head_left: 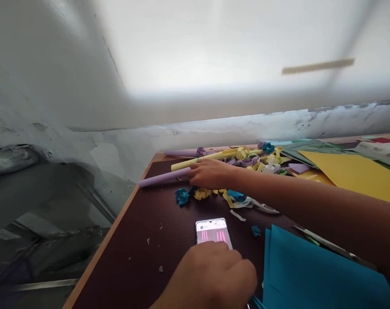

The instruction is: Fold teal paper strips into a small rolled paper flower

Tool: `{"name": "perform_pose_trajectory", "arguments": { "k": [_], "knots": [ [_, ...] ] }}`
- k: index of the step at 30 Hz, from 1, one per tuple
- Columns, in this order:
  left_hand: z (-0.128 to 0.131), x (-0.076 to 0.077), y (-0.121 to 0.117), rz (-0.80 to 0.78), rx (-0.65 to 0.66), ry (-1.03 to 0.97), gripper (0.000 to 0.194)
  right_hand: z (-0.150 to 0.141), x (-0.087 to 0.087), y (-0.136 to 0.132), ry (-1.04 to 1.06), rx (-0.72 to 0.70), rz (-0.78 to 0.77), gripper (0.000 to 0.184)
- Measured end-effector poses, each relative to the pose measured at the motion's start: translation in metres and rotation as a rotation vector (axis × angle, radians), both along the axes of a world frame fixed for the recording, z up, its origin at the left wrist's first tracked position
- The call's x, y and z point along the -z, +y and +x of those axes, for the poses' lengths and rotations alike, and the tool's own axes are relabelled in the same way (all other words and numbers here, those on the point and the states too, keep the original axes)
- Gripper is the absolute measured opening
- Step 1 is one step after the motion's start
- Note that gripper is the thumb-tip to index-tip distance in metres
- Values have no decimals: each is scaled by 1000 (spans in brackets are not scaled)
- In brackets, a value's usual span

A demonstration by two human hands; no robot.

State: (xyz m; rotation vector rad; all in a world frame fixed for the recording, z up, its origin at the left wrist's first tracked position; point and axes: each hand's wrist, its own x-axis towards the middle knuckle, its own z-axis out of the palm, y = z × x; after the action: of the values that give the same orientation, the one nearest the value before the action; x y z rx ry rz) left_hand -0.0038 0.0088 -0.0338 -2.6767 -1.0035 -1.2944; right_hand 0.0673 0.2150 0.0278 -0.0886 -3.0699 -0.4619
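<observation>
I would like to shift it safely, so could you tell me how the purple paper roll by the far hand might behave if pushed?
The purple paper roll looks round and thin, so it would probably roll across the table. Being rolled paper, it is likely light and might crush under a firm squeeze.

The table top (143, 262) is covered in a dark, matt, finely grained surface and edged in bare wood. Matt paper is seen in the lilac roll (162, 177), the yellow roll (188, 163) and the teal sheets (307, 274). A glossy glass screen is shown by the phone (213, 231).
</observation>
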Motion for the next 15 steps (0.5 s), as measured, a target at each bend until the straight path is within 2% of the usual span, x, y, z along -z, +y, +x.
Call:
{"name": "perform_pose_trajectory", "arguments": {
  "k": [3, 5, 7, 8, 9, 10, 12, 13, 15],
  "knots": [
    [-10, -13, -2, -66, -169, -68, 18, 12, -11, -8, 90, 46, -60, 19],
    [-18, -30, -3, -290, -307, -115, 9, 24, -17, -20, 184, 116, -104, 16],
    [-24, -47, -2, -439, -498, -323, 5, 40, -20, -35, 278, 199, -205, 17],
    [-27, -53, 0, -463, -562, -437, 7, 49, -21, -42, 323, 234, -319, 18],
    [-28, -56, 3, -484, -588, -532, 15, 57, -21, -50, 393, 271, -574, 16],
    [-30, -57, 5, -517, -583, -609, 23, 66, -20, -57, 453, 283, -811, 15],
    [-30, -53, 10, -631, -466, -695, 34, 79, -19, -70, 527, 286, -1141, 16],
    [-29, -49, 12, -699, -382, -716, 34, 85, -18, -75, 550, 301, -1225, 18],
    [-26, -40, 14, -795, -247, -758, 25, 92, -17, -86, 577, 347, -1293, 21]
  ]
}}
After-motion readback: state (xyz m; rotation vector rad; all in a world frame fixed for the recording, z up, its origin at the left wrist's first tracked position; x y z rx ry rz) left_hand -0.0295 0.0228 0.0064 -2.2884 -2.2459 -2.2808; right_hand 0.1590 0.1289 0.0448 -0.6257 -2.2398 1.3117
